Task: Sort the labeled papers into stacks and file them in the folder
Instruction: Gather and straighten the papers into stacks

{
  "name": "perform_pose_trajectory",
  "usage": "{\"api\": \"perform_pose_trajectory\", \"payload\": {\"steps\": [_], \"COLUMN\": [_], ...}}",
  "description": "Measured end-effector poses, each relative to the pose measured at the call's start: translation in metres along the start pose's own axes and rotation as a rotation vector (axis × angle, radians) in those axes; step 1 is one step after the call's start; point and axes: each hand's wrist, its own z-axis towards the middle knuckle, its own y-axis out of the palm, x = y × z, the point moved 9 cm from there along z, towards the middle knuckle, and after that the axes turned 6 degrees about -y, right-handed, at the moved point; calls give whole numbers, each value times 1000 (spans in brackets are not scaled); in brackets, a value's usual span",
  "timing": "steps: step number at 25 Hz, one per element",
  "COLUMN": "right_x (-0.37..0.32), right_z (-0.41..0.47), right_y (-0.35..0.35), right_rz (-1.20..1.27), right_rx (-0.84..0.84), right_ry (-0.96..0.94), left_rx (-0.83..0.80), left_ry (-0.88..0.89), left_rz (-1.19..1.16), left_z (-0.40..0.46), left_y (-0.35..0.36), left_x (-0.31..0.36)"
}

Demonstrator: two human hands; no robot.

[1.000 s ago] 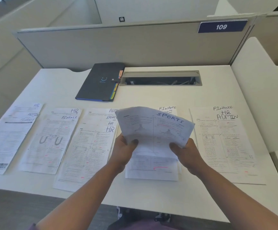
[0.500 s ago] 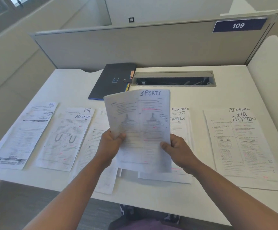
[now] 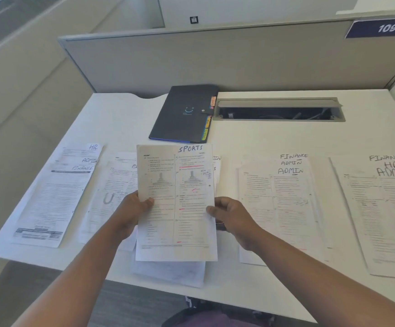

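Both forearms reach forward, bare. Left hand (image 3: 132, 212) fingers curled, thumb in front, pinching a sheet's left edge. Right hand (image 3: 233, 218) fingers curled, thumb pinching its right edge, level with left.

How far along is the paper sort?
Early. Done: little; the piles on the desk still mix labels, like the FINANCE/ADMIN pile and the HR/ADMIN/FINANCE pile. In hand: the SPORTS sheet, held upright with the left hand and right hand gripping its edges. Left: all the sorting, then filing; the dark folder lies closed.
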Motion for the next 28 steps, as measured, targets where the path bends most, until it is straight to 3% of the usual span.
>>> {"api": "perform_pose_trajectory", "payload": {"steps": [5, 10, 16, 22, 28], "right_x": [9, 21, 32, 34, 32], "right_z": [38, 60, 68, 57, 56], "right_y": [-25, -36, -42, -32, -29], "right_rz": [-150, -186, -117, -118, -193], "right_rx": [431, 627, 680, 745, 668], "right_ry": [12, 51, 98, -13, -7], "left_rx": [-6, -58, -106, -143, -144], "left_ry": [-82, -127, -137, -120, -106], "left_rz": [44, 64, 108, 105, 106], "left_z": [56, 91, 99, 97, 101], "left_y": [-32, -26, -26, -26, -26], "left_x": [-15, -28, -32, -35, -37]}}
